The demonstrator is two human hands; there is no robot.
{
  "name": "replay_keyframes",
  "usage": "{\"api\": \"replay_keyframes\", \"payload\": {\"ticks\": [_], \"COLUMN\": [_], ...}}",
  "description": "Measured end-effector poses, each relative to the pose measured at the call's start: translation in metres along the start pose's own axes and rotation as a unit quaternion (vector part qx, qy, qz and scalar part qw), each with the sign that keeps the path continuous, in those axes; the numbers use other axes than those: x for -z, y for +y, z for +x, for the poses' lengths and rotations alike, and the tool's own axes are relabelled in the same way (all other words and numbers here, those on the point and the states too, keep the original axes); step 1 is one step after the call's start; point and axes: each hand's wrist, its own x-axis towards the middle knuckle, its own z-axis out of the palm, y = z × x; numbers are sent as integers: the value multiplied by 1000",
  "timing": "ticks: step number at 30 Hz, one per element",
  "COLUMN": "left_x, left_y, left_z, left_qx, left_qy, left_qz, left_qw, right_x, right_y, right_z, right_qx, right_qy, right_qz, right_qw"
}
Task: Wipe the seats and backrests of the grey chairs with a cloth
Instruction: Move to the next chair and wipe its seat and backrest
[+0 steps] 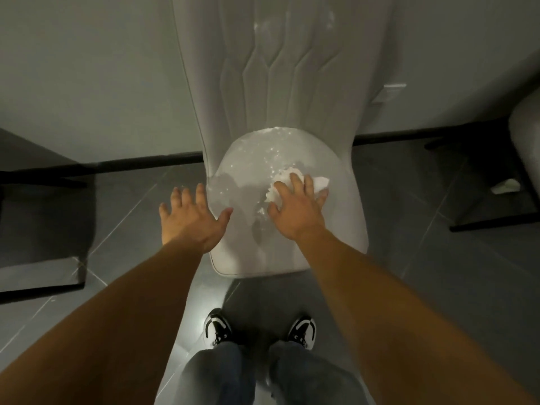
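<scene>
A grey upholstered chair stands in front of me, its seat [336, 229] wet and glistening, its quilted backrest [280, 62] rising against the wall. My right hand [295, 209] lies flat on the seat, pressing a crumpled white cloth [285, 176] under its fingers. Spread wide, my left hand [190, 217] hovers at the seat's left edge with nothing in it, its thumb over the cushion.
A second grey chair [526, 147] with a black leg frame stands at the right, a white scrap [505, 187] on the floor beneath it. Dark furniture [38, 206] sits at the left. Grey floor tiles and my two shoes [260, 331] are below.
</scene>
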Motion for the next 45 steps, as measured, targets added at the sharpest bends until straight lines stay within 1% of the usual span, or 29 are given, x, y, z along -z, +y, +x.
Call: {"api": "replay_keyframes", "payload": {"ticks": [2,5,8,10,11,14,16,19,21,22,24,26,29,32,33,34,36,37,39,40,42,45], "left_x": [-32,-75,-107,-120,-125,-139,-146,-143,-137,-134,-133,-137,-139,-122,-117,-113,-105,-100,-84,-75,-61,-55], "left_y": [-2,-4,1,6,9,16,19,21,22,23,23,26,25,23,23,24,25,26,29,32,38,38], "left_z": [20,49,70,84,92,107,119,158,186,196,209,211,216,228,232,234,238,240,247,250,253,251], "left_qx": [2,2,-12,-13,-9,31,73,157,187,188,178,171,159,126,113,98,70,57,47,55,71,48], "left_qy": [0,-2,9,45,64,114,139,98,88,105,169,216,241,268,279,287,291,297,324,338,363,379], "left_qz": [-1,-15,-41,-80,-108,-230,-282,-302,-316,-317,-312,-312,-327,-357,-371,-397,-474,-510,-553,-556,-542,-539], "left_qw": [1000,1000,999,996,992,966,946,935,926,924,918,909,900,886,878,866,828,805,766,758,754,751], "right_x": [-41,-91,-126,-131,-129,-108,-93,-90,-95,-95,-93,-89,-87,-89,-89,-90,-92,-93,-94,-95,-94,-89], "right_y": [0,4,9,9,10,21,29,28,22,20,19,19,18,13,12,11,11,11,11,10,11,14], "right_z": [22,45,59,79,95,157,193,221,233,239,250,257,258,255,255,255,260,262,265,266,265,262], "right_qx": [-23,-30,-17,-1,14,69,77,51,35,30,28,34,23,-36,-57,-71,-90,-106,-128,-130,-116,-69], "right_qy": [-28,-18,31,82,95,90,90,130,175,194,233,279,309,353,370,386,404,401,377,368,359,345], "right_qz": [-14,-18,-37,-29,-18,13,39,48,54,70,108,121,144,205,214,199,115,79,65,72,71,66], "right_qw": [999,999,999,996,995,994,992,989,983,978,966,952,940,912,902,898,903,907,915,918,923,934]}}
